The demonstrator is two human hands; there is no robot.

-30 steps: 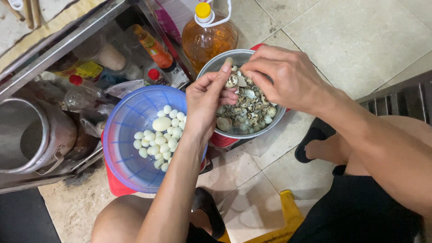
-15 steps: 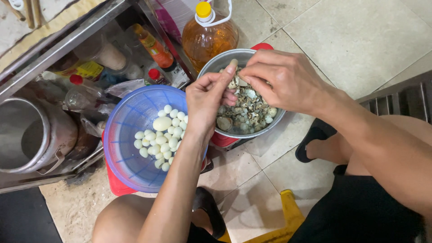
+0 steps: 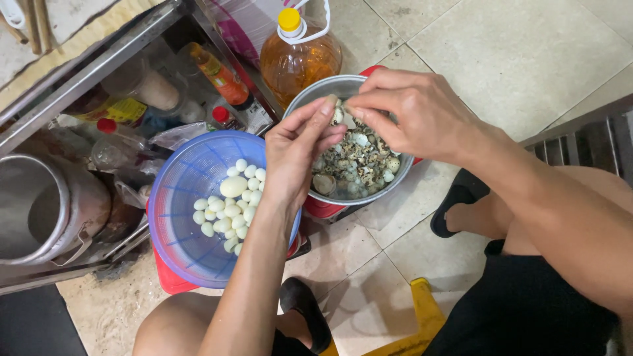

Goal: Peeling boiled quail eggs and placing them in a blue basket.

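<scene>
**Speckled shells coming off a small egg over a metal bowl**

Steel is showing at the rim of a round metal bowl (image 3: pixel 402 177), which is sitting on a red stool (image 3: pixel 321 207) on the tiled floor (image 3: pixel 514 59). Both hands are meeting above its near-left edge. Compared with a second ago, the left hand (image 3: pixel 298 155) is sitting slightly higher and closer to the right hand (image 3: pixel 412 115), and the fingertips of both are now pinching the same small quail egg (image 3: pixel 337 116); peeling looks to be under way, not finished. Left forearm is rising from the bottom of the view, wrist bent, thumb and fingers curled inward. Right arm is reaching in from the right, knuckles up, fingers arched down onto the egg. Neither hand is loose: both are gripping the egg between them.

Below the hands, the bowl is holding speckled unpeeled eggs and shell bits (image 3: pixel 359 165). Just left of it, a blue plastic colander (image 3: pixel 173 217) is holding white peeled eggs (image 3: pixel 231 201). A bottle of amber oil (image 3: pixel 300 59) is standing behind the bowl.
</scene>
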